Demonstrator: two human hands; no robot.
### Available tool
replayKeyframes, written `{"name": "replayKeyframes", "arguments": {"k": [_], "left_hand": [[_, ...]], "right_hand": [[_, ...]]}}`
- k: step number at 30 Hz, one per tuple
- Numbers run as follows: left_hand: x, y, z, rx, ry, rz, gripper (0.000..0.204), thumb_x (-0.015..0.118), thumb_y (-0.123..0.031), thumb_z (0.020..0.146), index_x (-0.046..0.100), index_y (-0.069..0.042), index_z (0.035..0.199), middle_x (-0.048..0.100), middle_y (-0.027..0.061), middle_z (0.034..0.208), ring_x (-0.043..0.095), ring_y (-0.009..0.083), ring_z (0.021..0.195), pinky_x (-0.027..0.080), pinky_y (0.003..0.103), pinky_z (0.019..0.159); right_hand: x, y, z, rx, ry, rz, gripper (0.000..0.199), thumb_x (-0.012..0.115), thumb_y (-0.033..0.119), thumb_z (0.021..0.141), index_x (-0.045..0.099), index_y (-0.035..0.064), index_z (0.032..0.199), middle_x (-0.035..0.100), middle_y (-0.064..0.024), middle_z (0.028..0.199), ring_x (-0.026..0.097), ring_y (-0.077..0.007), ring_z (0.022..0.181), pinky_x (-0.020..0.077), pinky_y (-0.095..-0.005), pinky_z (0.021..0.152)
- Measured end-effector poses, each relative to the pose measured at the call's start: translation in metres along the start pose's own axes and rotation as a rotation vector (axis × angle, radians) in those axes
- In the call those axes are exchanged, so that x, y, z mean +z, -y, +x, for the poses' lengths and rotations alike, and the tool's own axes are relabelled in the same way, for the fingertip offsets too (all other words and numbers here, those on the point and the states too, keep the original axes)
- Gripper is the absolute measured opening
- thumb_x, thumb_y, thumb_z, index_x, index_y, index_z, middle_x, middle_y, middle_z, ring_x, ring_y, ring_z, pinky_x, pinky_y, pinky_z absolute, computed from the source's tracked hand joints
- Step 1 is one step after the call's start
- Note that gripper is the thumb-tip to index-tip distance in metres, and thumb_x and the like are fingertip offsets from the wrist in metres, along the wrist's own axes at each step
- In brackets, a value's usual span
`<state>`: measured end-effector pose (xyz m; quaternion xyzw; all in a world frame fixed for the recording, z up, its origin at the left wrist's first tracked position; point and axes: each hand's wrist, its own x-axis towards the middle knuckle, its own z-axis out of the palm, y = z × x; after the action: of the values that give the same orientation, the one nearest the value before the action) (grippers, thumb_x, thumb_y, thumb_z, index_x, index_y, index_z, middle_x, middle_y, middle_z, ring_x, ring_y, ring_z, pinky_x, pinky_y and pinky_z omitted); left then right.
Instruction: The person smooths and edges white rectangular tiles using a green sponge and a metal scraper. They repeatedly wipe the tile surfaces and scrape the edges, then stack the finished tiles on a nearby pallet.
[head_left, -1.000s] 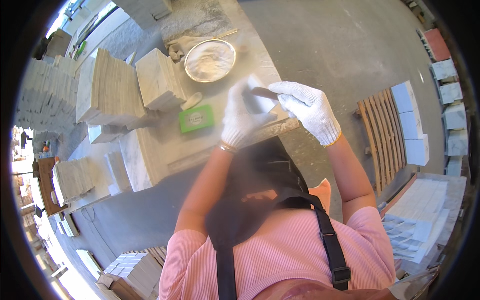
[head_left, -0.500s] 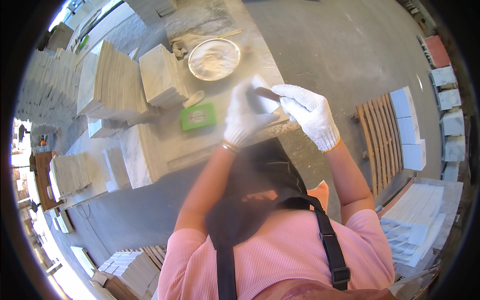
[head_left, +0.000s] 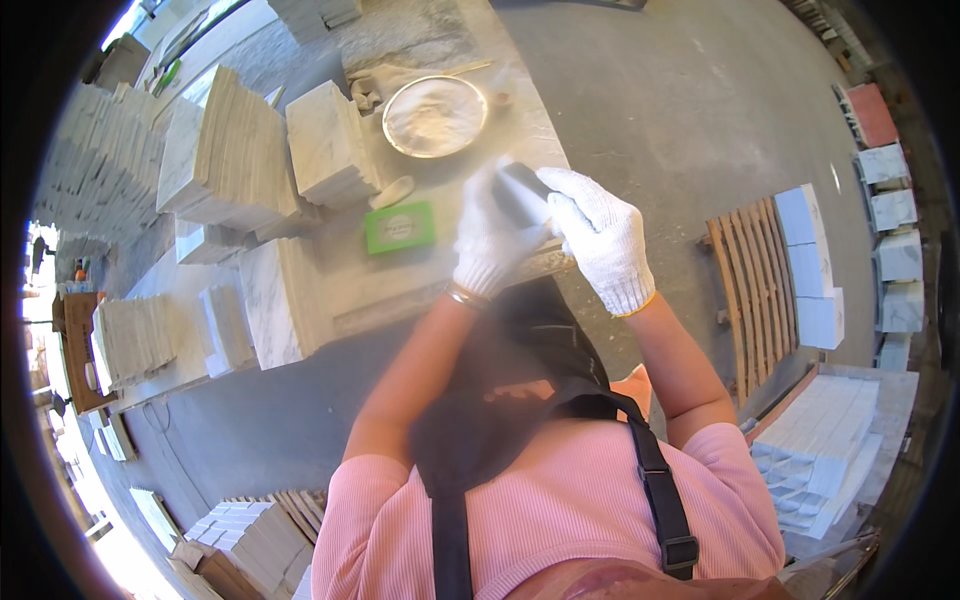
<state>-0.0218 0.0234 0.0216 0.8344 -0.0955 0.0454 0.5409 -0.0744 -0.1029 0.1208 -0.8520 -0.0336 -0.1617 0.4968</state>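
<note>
Both my hands wear white knit gloves and meet over the near right corner of the stone-topped table (head_left: 350, 300). My left hand (head_left: 484, 228), slightly blurred, is closed on a small white tile (head_left: 527, 205). Between thumb and fingers of my right hand (head_left: 602, 238) is a thin dark flat piece (head_left: 528, 180), laid against the tile; its exact kind is unclear. A green box (head_left: 400, 228) with a pale label lies left of my left hand. Beyond it stands a round metal-rimmed pan (head_left: 386, 122) of white powder.
Stacks of marble tiles (head_left: 225, 150) crowd the table's left side, with another tile stack (head_left: 325, 145) beside the pan. On the floor to the right are a wooden slatted pallet (head_left: 755, 290) with white blocks and a load of white strips (head_left: 820, 440). Haze blurs the middle.
My right hand has shifted slightly left and tilted the dark piece, so more of its flat face shows. My left hand stays nearly in place around the tile. The view has moved a little.
</note>
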Motion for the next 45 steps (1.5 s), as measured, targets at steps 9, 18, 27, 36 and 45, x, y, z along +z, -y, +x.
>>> {"name": "replayKeyframes", "arguments": {"k": [9,18,27,36,45], "left_hand": [[-0.001,0.0,0.0,0.021,-0.008,0.019,0.113,0.1,-0.033,0.061,0.039,-0.006,0.152,0.052,0.0185,0.141,0.059,0.0346,0.128,0.052,0.046,0.106],[0.004,0.007,-0.001,0.019,-0.011,0.02,0.114,0.1,-0.033,0.061,0.038,-0.006,0.153,0.052,0.0187,0.141,0.059,0.035,0.128,0.052,0.045,0.106],[-0.024,-0.002,0.022,0.032,0.408,-0.417,0.092,0.088,-0.044,0.079,0.048,-0.002,0.151,0.061,0.0208,0.139,0.061,0.0317,0.128,0.052,0.044,0.104],[-0.022,-0.027,0.01,-0.637,0.691,-1.132,0.048,0.059,-0.04,0.108,0.065,0.0,0.134,0.07,0.0078,0.123,0.068,0.0164,0.107,0.056,0.034,0.096],[-0.016,-0.004,0.043,-0.351,0.905,-0.313,0.051,0.06,-0.044,0.105,0.071,0.002,0.124,0.075,0.0068,0.106,0.067,0.0143,0.094,0.055,0.032,0.087]], "right_hand": [[-0.038,0.014,-0.006,0.356,-0.077,0.271,0.031,0.063,0.008,0.103,0.071,0.0078,0.133,0.069,-0.0014,0.086,0.056,-0.0039,0.066,0.0429,-0.0195,0.057],[-0.027,0.009,-0.003,0.27,0.078,0.191,0.03,0.066,0.004,0.099,0.072,0.0012,0.129,0.077,-0.0066,0.111,0.065,-0.0063,0.085,0.0543,-0.0244,0.076],[-0.064,-0.001,-0.03,0.448,-0.03,0.359,0.045,0.063,0.009,0.1,0.06,0.0043,0.145,0.074,-0.0088,0.1,0.068,-0.0116,0.078,0.0527,-0.0243,0.066],[-0.103,-0.046,-0.073,0.536,-0.315,0.381,0.027,0.062,0.01,0.101,0.066,0.0018,0.126,0.074,-0.0089,0.102,0.069,-0.0131,0.082,0.0529,-0.0268,0.068],[-0.109,-0.08,-0.089,0.577,-0.358,0.274,0.022,0.065,0.02,0.104,0.069,0.0043,0.119,0.072,-0.0044,0.084,0.065,-0.0093,0.067,0.0493,-0.0236,0.057]]}}
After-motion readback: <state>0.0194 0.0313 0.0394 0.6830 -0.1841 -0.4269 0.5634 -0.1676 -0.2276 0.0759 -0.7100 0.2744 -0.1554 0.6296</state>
